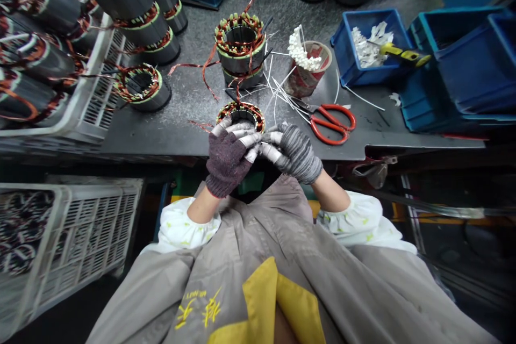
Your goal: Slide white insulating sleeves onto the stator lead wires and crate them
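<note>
At the bench's front edge sits a motor stator (241, 111) with copper windings around its upper rim. My left hand (229, 158), in a dark purple glove with white-wrapped fingers, grips its near side, fingers curled over the rim. My right hand (296, 151), in a grey striped glove with wrapped fingers, is closed in a pinch at the stator's right side. Its fingertips meet those of the left hand; what they pinch is too small to make out. Directly behind stands a pair of stacked stators (242, 54) with loose copper leads. Red-handled scissors (332, 123) lie right of my right hand.
White cords (282, 91) lie scattered near a round tub (308, 72) topped with white pieces. A blue bin (373, 59) holds white scraps and a yellow-handled tool (405, 55). Stators fill a white crate (94, 97) at left; another stator (143, 88) stands beside it.
</note>
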### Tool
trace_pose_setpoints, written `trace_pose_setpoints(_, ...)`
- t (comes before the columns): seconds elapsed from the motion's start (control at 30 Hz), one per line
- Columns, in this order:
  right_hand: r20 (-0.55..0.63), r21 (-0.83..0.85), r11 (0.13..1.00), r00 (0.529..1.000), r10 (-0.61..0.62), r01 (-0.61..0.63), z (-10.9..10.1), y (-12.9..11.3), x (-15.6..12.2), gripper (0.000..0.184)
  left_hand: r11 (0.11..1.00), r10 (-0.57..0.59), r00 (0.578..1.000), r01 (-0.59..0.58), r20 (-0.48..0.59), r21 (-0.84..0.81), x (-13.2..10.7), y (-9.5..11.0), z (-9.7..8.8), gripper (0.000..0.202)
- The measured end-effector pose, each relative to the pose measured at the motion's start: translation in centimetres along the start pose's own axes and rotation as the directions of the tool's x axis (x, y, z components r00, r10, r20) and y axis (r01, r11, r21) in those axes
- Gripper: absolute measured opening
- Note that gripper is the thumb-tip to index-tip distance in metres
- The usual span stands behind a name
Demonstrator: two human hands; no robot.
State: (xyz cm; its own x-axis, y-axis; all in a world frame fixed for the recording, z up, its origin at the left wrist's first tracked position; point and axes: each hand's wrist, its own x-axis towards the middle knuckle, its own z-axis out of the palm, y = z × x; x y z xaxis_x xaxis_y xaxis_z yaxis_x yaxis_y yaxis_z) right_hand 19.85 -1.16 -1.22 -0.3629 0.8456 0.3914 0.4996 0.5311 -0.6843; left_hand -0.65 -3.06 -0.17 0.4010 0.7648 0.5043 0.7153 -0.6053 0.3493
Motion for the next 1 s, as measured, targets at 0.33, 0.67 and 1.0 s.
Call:
trace_pose_setpoints(0.33, -0.295, 0.278, 0.96, 0.947, 0.127, -0.042, -3.3, -2.4, 0.5, 0.049, 0.99, -0.113, 0.991, 0.118, -0.071, 0.073, 0.4, 1.0, 0.2, 0.021)
trace_pose_setpoints(0.67, 0.28, 0.233, 0.954, 0.953, 0.118, -0.187, -2.1, -2.4, 1.6, 0.041, 0.985, -0.102, 0.993, 0.108, -0.052, 0.136, 0.0, 0.3, 1.4, 0.025)
trace_pose_setpoints(1.0, 0.109, 0.421, 0.87, 0.966, 0.232, -0.257, -0.9, -1.7, 3.1, 0.045, 0.985, -0.057, 0.998, 0.061, -0.032, 0.16, -0.9, 0.3, 0.5, 0.026)
